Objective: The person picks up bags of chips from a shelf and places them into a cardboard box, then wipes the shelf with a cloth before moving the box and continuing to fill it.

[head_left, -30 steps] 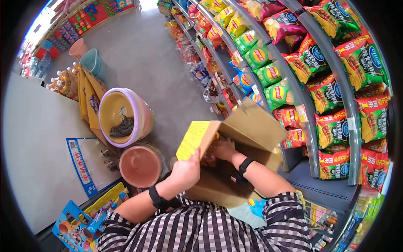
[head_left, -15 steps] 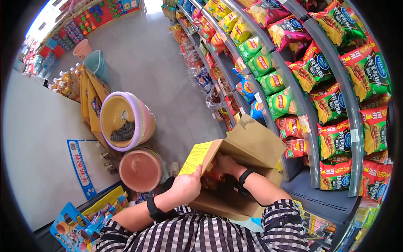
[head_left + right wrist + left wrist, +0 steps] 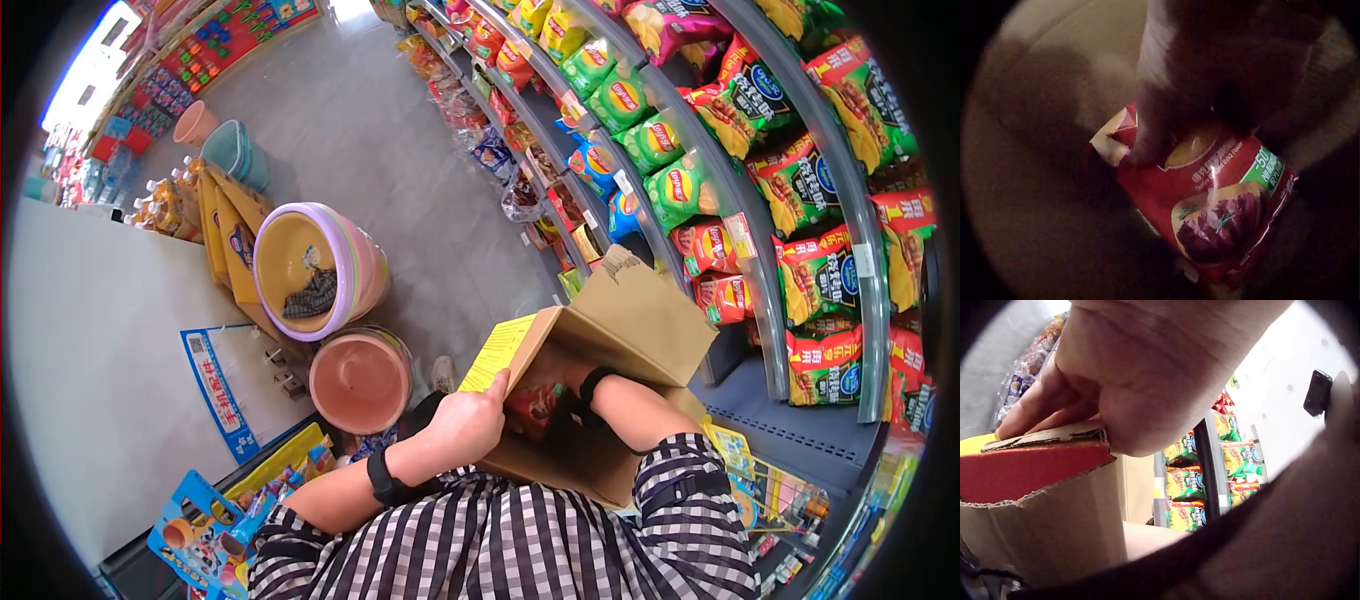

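My left hand (image 3: 468,425) grips the upper edge of an open cardboard box (image 3: 640,315), its fingers over a flap with a yellow label (image 3: 497,352). In the left wrist view the left hand (image 3: 1141,375) curls over the torn cardboard rim (image 3: 1047,434). My right hand (image 3: 567,372) reaches down inside the box, mostly in shadow. There it holds a red bag of chips (image 3: 1210,194), thumb and fingers at its upper end in the dim right wrist view. The same bag (image 3: 535,402) shows partly in the box opening.
Shelves of chip bags (image 3: 815,275) curve along the right. To the left stand a purple-rimmed tub (image 3: 265,290) with a dark checked cloth in it, a pink bucket (image 3: 345,385) and a white counter (image 3: 100,350). Grey floor (image 3: 400,180) runs between them.
My right hand has gone deeper into the box, and more of the red bag shows. The whole head view has shifted a little. My left hand keeps its hold on the box edge.
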The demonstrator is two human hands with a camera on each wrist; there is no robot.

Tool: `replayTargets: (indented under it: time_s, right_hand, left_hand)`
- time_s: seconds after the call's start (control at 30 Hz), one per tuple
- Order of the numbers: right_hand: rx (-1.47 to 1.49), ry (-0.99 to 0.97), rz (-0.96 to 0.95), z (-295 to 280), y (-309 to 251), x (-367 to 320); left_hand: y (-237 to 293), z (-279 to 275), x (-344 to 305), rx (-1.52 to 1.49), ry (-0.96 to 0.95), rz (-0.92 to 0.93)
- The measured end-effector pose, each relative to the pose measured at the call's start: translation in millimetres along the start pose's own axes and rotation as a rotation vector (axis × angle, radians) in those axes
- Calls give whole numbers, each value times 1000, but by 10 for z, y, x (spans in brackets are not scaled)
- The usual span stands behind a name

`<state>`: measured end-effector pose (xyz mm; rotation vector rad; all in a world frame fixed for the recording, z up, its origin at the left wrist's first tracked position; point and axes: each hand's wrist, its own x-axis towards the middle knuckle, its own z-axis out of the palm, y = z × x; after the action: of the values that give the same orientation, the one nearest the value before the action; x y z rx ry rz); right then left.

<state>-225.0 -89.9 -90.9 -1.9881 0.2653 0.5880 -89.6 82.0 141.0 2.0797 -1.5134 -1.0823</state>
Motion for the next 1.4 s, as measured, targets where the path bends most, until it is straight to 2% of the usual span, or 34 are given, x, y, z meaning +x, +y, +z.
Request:
replayTargets:
  time_s: [0.1,0.13,0.17,0.2,0.27,0.3,0.33,0.4,0.47,0.57,0.6,0.67,0.7,0.73,0.8,0.83,0.9,0.93,1.0,1.07,1.17,1.23,1.33,1.37,1.4]
  right_hand:
    - [74,-80,-27,-186,-299,-96]
    - [201,-131,168,-453,-900,-336]
    - [323,-176,367,-631,-1223,-509]
    - [313,-163,382,-627,-1113,-540]
    - [142,-74,225,-645,-1198,-568]
    - [-59,-103,280,-753,-1201,-639]
    - [-34,20,231,-919,-1415,-804]
    - [131,173,321,-1026,-1326,-1059]
    - [259,488,144,-1087,-1445,-1414]
    - [718,911,180,-1086,-1611,-1837]
    - [717,929,185,-1062,-1547,-1938]
    - [763,1430,258,-1006,-1329,-2123]
    - [896,1536,302,-972,-1263,-2219]
    - [751,1713,327,-936,-1096,-2269]
    - [684,1827,449,-880,-740,-2436]
    - [685,1846,451,-855,-516,-2515]
    - [692,1903,594,-813,-170,-2662]
    - [696,1917,598,-826,-167,-2710]
    - [906,1960,542,-895,-155,-2796]
    - [942,1996,512,-925,30,-2865]
    - [897,2051,552,-994,322,-2946]
    - [764,2143,620,-1056,507,-3004]
    - [697,2239,561,-1232,94,-2979]
    - [624,2190,674,-1248,189,-3040]
    - [622,2188,673,-1264,278,-3072]
  left_hand:
    - [22,-14,-2,-7,-17,11]
    - [14,-18,2,-14,-12,2]
    - [18,-19,23,-26,-2,-3]
    - [41,-61,34,-27,-33,-47]
    - [-32,-34,70,-14,-19,-54]
    - [-114,10,99,-5,-11,-75]
    - [-206,66,144,3,-2,-91]
    - [-391,144,213,5,27,-146]
    - [-525,124,257,-46,35,-176]
    - [-743,164,292,-33,122,-204]
    - [-790,152,319,-60,129,-232]
    - [-892,121,366,-65,138,-234]
    - [-907,94,378,-75,137,-255]
    - [-903,53,388,-70,130,-246]
    - [-979,72,429,-52,154,-252]
    - [-963,57,449,-45,149,-235]
    - [-910,18,462,-19,165,-243]
    - [-887,10,464,-13,159,-231]
    - [-846,2,471,-18,183,-180]
    - [-826,8,474,-19,177,-173]
    - [-867,55,471,-32,172,-171]
    - [-871,64,454,-40,170,-167]
    - [-861,60,405,-82,166,-162]
    - [-906,82,392,-100,178,-156]
    - [-938,96,384,-117,190,-153]
